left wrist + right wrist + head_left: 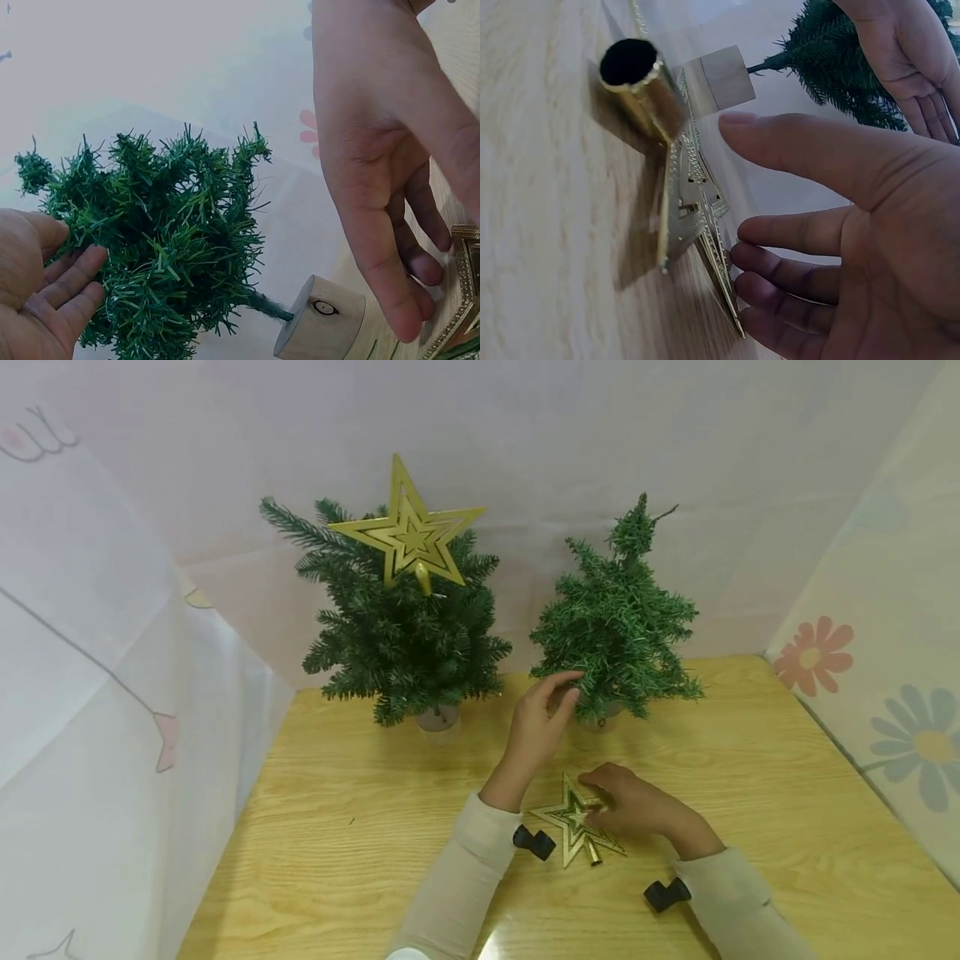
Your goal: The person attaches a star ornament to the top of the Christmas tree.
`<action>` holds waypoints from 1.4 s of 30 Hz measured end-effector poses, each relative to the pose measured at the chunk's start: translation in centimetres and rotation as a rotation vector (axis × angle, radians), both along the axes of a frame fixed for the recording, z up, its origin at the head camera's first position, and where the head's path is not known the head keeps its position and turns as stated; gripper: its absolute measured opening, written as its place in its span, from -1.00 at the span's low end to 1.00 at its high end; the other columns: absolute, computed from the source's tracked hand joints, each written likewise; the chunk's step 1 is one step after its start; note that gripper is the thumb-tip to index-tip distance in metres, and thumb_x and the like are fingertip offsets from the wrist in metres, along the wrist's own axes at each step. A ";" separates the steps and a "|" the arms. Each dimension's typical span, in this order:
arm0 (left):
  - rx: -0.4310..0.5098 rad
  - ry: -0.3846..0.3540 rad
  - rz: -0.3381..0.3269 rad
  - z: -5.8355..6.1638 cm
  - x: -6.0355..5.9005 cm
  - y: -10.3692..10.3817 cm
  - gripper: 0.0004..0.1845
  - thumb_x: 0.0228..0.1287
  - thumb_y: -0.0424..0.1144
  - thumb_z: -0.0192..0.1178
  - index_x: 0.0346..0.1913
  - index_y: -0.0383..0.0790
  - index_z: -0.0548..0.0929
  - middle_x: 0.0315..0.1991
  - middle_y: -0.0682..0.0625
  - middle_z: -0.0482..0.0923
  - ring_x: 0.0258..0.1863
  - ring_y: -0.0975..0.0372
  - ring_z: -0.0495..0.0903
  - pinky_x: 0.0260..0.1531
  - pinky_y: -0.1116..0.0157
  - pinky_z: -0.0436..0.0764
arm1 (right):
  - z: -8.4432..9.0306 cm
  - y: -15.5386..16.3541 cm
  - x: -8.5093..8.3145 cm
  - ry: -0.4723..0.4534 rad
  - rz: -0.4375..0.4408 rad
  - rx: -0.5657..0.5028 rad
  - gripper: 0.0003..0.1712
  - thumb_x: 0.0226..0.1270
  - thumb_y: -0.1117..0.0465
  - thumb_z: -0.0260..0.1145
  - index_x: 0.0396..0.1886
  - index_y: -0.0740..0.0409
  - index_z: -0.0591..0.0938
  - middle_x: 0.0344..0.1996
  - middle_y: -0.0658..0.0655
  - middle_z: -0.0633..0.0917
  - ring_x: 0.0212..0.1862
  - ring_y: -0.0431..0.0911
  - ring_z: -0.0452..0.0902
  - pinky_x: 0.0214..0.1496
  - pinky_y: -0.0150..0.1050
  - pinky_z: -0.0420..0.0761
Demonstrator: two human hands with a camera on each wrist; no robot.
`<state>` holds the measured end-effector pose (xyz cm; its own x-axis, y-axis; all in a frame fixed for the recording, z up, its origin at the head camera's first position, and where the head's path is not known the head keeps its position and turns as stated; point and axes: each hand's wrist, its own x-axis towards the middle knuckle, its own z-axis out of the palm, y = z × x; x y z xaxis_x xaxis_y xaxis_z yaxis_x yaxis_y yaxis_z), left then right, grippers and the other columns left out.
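Where the head view shows the star on the surface at lower centre, the right hand is over its right side, fingers loosely parted; only the right wrist view looks into the star's hollow tube. Farther up, the left hand is at the small tree's lower left branches, its fingers relaxed and apart; contact I cannot tell. The left wrist view plainly shows that tree's wooden base. Upper left of centre, a second star tops the bigger tree.

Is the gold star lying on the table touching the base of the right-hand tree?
Apart. The head view shows bare tabletop between the gold star and the tree base.
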<state>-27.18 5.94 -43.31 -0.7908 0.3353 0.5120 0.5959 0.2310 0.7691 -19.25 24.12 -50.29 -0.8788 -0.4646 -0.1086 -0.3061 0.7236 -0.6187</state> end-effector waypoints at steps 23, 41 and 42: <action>0.005 0.000 0.016 0.0 0.1 -0.1 -0.66 0.35 -0.05 -0.04 0.16 0.18 0.43 -0.02 0.27 0.43 -0.05 0.47 0.46 -0.09 0.42 0.49 | -0.4 -0.1 0.0 0.042 0.049 0.040 -0.25 0.06 -0.06 0.37 0.24 0.06 0.38 0.02 0.04 0.37 0.02 -0.07 0.27 -0.06 -0.10 0.43; -0.004 0.010 0.025 0.0 0.0 0.0 -0.67 0.35 -0.03 -0.05 0.15 0.22 0.42 -0.03 0.27 0.43 -0.05 0.46 0.46 -0.09 0.39 0.50 | 0.4 0.0 0.5 0.005 0.085 0.084 -0.09 -0.01 -0.20 0.36 0.30 0.11 0.32 0.13 0.10 0.29 0.13 0.01 0.24 -0.02 -0.04 0.42; -0.006 0.011 0.026 0.0 0.0 0.0 -0.67 0.35 -0.03 -0.05 0.15 0.22 0.42 -0.04 0.27 0.43 -0.06 0.46 0.46 -0.09 0.39 0.50 | 0.4 0.0 0.5 0.008 0.087 0.088 -0.08 -0.02 -0.21 0.36 0.30 0.12 0.31 0.14 0.11 0.29 0.14 0.01 0.23 -0.01 -0.04 0.42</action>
